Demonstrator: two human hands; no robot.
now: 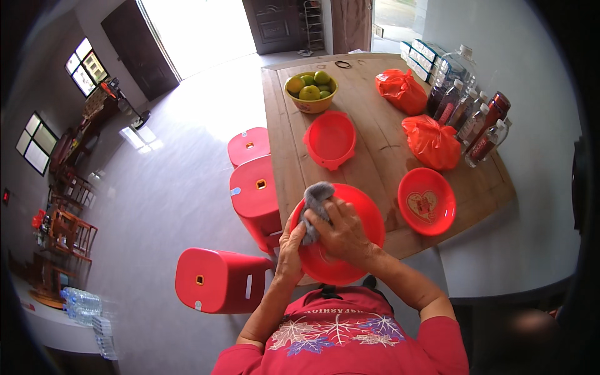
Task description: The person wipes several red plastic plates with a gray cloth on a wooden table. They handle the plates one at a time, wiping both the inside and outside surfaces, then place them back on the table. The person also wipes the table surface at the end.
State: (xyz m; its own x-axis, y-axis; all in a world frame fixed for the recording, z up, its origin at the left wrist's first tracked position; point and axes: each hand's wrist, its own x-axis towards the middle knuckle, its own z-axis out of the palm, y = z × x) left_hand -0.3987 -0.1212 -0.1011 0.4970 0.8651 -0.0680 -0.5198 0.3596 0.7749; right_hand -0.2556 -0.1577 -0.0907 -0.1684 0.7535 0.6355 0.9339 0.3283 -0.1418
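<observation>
A red plastic basin (369, 215) is tilted at the near edge of the wooden table, close to my body. My left hand (290, 253) grips its left rim, fingers closed around the edge. Inside it, my right hand (344, 232) presses a bunched grey cloth (317, 195) against the left wall and rim. Part of the cloth sticks up above the rim. Beyond the basin lies a red basket-like dish (331, 139) with small handles. To the right is a round red plate (427, 201) with a heart-shaped print.
On the wooden table (369, 150) are a yellow bowl (311, 106) of green-yellow fruit, two tied red bags (431, 142), several bottles (484, 142) and stacked boxes (420, 57) near the right wall. Several red stools (215, 280) stand along the table's left side.
</observation>
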